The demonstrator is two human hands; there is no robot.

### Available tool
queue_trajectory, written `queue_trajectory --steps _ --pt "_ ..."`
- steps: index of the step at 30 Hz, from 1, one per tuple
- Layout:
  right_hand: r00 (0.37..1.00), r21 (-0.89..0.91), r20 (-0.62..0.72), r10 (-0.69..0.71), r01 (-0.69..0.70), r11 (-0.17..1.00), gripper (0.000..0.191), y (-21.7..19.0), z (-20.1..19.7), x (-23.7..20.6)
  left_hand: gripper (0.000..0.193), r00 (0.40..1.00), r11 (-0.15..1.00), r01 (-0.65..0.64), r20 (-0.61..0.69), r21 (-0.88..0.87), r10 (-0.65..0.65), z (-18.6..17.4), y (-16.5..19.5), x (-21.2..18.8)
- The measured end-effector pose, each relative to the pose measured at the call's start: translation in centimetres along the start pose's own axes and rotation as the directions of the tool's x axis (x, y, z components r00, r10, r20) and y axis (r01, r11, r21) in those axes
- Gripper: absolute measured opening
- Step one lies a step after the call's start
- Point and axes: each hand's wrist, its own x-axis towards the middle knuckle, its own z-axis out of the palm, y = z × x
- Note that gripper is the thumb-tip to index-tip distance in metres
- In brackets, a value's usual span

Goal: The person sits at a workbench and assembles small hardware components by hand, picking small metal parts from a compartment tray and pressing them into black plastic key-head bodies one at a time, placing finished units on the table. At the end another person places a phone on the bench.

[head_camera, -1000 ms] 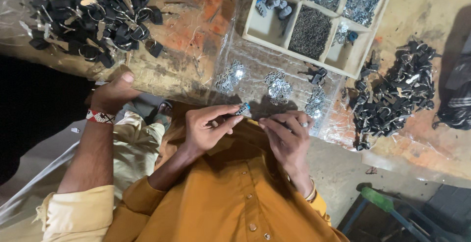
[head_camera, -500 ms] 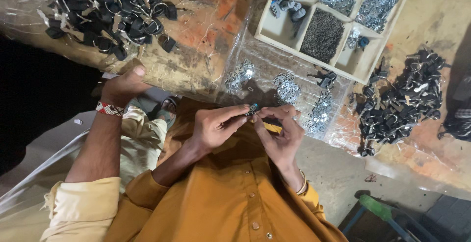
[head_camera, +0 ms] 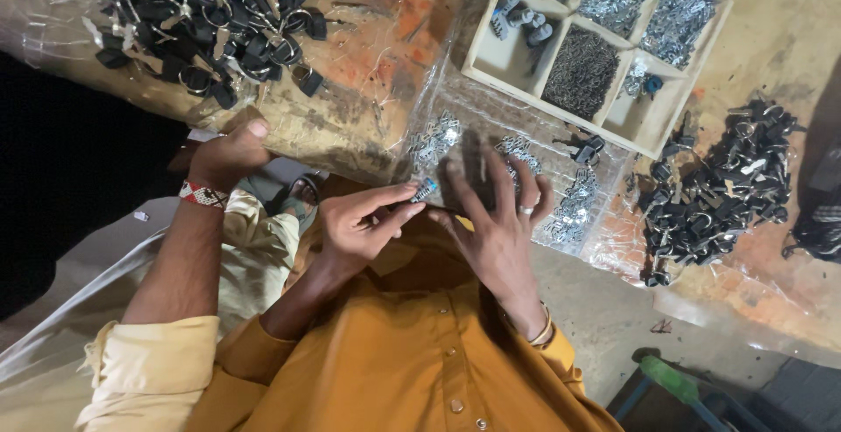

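My left hand pinches a small metal piece with a blue tip between thumb and fingers, just in front of my orange shirt. My right hand is beside it, fingers spread and holding nothing, with a ring on one finger. It hovers over small heaps of silvery metal parts lying on a clear plastic sheet. Another person's hand, with a patterned wristband and a cream sleeve, rests on the worn table edge to my left.
A wooden divided tray holds screws, silvery parts and a few dark pieces. A heap of black key heads with rings lies at the upper left and another dark heap at the right. A green-handled object sits low right.
My right hand was closed beside the left on the small piece, with something yellow between them; now it is open with fingers spread toward the silvery parts. The left keeps its pinch.
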Motion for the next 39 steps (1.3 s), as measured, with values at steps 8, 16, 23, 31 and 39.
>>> queue_trajectory --steps 8,16,23,31,39 --pt "0.991 0.277 -0.026 0.131 -0.119 0.954 0.022 3.3 0.3 -4.0 0.025 0.995 0.994 0.043 0.092 -0.098 -0.034 2.3 -1.1 0.4" --pt "0.949 0.534 -0.049 0.313 -0.24 0.811 0.014 2.8 0.3 -3.9 0.026 0.99 0.999 0.011 0.142 -0.042 -0.005 3.9 -1.2 0.4" --pt "0.919 0.655 0.003 0.394 -0.299 0.693 0.021 1.6 1.0 -3.3 0.027 0.983 0.987 -0.134 0.135 0.087 0.121 3.8 -1.4 0.4" --pt "0.863 0.568 0.226 0.452 -0.494 0.659 0.027 1.8 -0.8 -2.1 0.03 0.9 0.875 -0.427 0.206 0.23 0.385 3.1 -0.7 1.0" --pt "0.962 0.532 0.263 0.07 -0.205 0.822 0.022 4.4 -3.7 -1.0 0.031 0.81 0.864 -0.504 0.354 0.015 0.467 2.8 1.8 2.0"
